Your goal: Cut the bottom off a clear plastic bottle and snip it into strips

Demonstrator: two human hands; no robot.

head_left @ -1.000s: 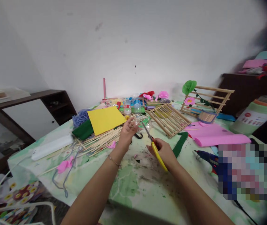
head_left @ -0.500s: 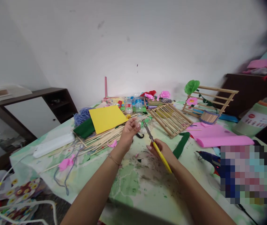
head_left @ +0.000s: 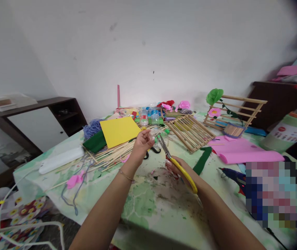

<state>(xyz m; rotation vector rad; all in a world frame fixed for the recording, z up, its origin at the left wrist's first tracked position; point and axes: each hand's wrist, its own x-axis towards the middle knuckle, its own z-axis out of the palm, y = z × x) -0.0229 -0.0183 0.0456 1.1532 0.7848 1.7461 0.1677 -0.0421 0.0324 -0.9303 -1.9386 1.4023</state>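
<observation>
My right hand [head_left: 176, 166] is wrapped round a pair of scissors [head_left: 186, 175] with yellow handles. Their metal blades stand slightly apart and point away from me, tips close to the fingers of my left hand [head_left: 143, 144]. Those fingers are pinched on a piece of clear plastic [head_left: 154, 134], whose full shape I cannot make out against the clutter behind. Green bits show just beyond the blade tips. Below my left hand lies a black-handled tool [head_left: 155, 150], partly hidden.
Bamboo sticks [head_left: 112, 158], yellow sheet [head_left: 121, 130] and blue yarn [head_left: 93, 129] lie left. Plastic bottles [head_left: 144, 118] stand behind. To the right are a stick rack [head_left: 191, 133], pink paper [head_left: 253, 154], a glue gun [head_left: 233, 176] and a large jar [head_left: 284, 133].
The scissors' blades and handles have spread apart in my right hand. My left hand has stayed nearly in place, still pinching the clear plastic.
</observation>
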